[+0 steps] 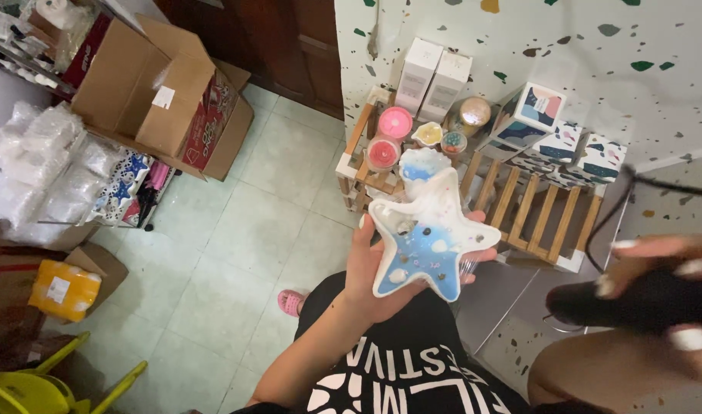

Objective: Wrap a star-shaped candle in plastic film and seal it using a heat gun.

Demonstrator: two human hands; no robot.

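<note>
Left hand (378,268) cups the star-shaped white dish (430,234) from beneath at frame centre, fingers wrapped round its lower points. Right hand (657,295), lower right, grips a black corded tool (634,303). The dish looks rigid, glossy and probably brittle; support under the body rather than by a thin point. Behind it, upper centre, a wooden rack (531,215) holds candles (395,123) and boxes (431,73).

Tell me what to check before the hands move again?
1. Left hand under the star-shaped dish: ok, palm and fingers cradle it.
2. Dish level: cannot tell, it looks slightly tilted.
3. Right hand grips the black tool: ok.
4. Tool's cord free of the wooden rack: cannot tell.
5. Pink candles away from the dish: ok, apart.
</note>
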